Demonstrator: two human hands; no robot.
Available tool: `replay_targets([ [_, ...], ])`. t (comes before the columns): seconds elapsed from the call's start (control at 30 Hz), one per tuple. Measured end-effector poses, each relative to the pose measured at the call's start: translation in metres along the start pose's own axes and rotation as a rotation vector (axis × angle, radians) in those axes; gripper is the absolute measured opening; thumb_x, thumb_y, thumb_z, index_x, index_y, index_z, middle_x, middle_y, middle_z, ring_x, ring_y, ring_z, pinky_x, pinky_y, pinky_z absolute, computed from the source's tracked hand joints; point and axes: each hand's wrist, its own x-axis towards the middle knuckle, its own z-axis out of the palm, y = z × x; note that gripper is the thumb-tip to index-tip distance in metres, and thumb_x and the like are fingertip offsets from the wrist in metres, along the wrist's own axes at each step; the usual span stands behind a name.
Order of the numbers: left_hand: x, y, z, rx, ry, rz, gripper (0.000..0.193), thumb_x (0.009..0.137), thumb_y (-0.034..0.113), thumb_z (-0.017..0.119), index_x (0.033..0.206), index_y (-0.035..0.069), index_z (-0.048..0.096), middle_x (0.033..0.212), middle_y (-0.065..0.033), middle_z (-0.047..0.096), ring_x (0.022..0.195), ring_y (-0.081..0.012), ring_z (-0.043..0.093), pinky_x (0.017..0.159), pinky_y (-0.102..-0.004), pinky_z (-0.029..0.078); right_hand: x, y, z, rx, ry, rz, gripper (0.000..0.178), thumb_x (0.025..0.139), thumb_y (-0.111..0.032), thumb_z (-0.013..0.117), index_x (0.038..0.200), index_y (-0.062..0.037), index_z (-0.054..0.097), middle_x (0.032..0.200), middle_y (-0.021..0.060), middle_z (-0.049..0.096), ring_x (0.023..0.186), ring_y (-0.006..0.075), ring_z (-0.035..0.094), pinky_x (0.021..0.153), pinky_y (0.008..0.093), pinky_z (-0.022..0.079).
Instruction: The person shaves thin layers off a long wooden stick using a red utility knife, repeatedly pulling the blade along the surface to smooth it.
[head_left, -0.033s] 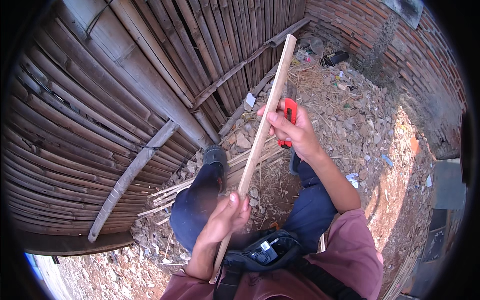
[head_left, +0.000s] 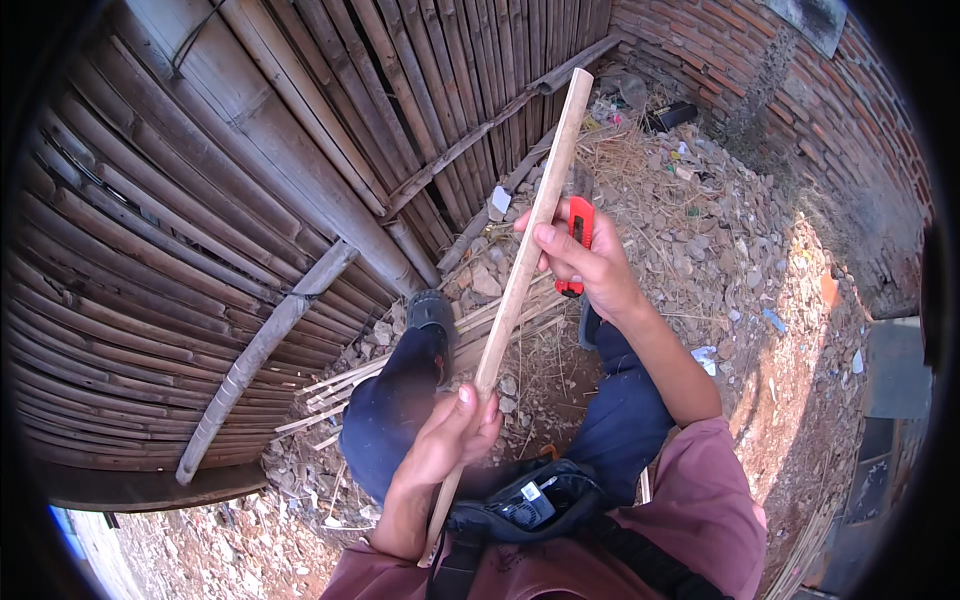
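Note:
A long pale bamboo strip (head_left: 553, 165) runs from my lap up toward the fence, slightly tilted to the right. My left hand (head_left: 450, 435) grips it near its lower end. My right hand (head_left: 592, 268) holds a red utility knife (head_left: 579, 232) against the strip at about mid-length, thumb pressed on the strip's edge. The knife's blade is hidden behind the strip and fingers.
A fence of bamboo poles (head_left: 200, 250) fills the left. A brick wall (head_left: 800, 90) stands at the upper right. Stony rubble (head_left: 760, 260) and litter cover the ground. Thin bamboo slivers (head_left: 345, 385) lie by my knee, and a black waist bag (head_left: 525, 505) sits in my lap.

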Motion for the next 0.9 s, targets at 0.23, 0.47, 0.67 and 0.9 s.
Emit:
replay_targets([
  [0.23, 0.0, 0.001, -0.008, -0.083, -0.096, -0.048, 0.061, 0.113, 0.062, 0.032, 0.097, 0.008, 0.054, 0.071, 0.002, 0.046, 0.055, -0.0061, 0.037, 0.049, -0.0247, 0.029, -0.002, 0.001, 0.002, 0.044, 0.0, -0.032, 0.034, 0.102, -0.025, 0.073, 0.121, 0.0031, 0.072, 0.086, 0.0049, 0.07, 0.058, 0.0008, 0.047, 0.051, 0.02, 0.032],
  [0.47, 0.008, -0.006, 0.005, 0.231, 0.098, 0.196, 0.043, 0.118, 0.04, 0.037, 0.108, 0.006, 0.059, 0.075, -0.0002, 0.055, 0.064, -0.0078, 0.049, 0.06, -0.0236, 0.042, 0.002, 0.004, 0.0, -0.114, 0.089, -0.055, 0.034, 0.105, -0.027, 0.068, 0.122, 0.0019, 0.07, 0.08, 0.0014, 0.063, 0.055, 0.0007, 0.041, 0.056, 0.0215, 0.037],
  [0.67, 0.005, -0.012, -0.002, 0.122, 0.18, 0.226, 0.044, 0.118, 0.041, 0.036, 0.104, 0.007, 0.06, 0.073, 0.001, 0.052, 0.063, -0.0068, 0.044, 0.059, -0.0233, 0.036, 0.0, 0.011, 0.003, -0.203, 0.182, -0.382, 0.03, 0.105, -0.03, 0.064, 0.112, -0.0008, 0.065, 0.079, 0.0023, 0.064, 0.064, 0.0117, 0.058, 0.059, 0.0301, 0.044],
  [0.9, 0.001, -0.006, -0.001, 0.138, 0.25, 0.276, 0.043, 0.118, 0.04, 0.036, 0.101, 0.007, 0.059, 0.068, 0.0043, 0.045, 0.061, -0.0051, 0.038, 0.056, -0.0235, 0.031, -0.029, 0.014, 0.02, -0.959, -0.213, -0.671, 0.028, 0.097, -0.036, 0.073, 0.095, -0.0085, 0.066, 0.078, 0.0056, 0.064, 0.065, 0.0254, 0.067, 0.059, 0.0364, 0.051],
])
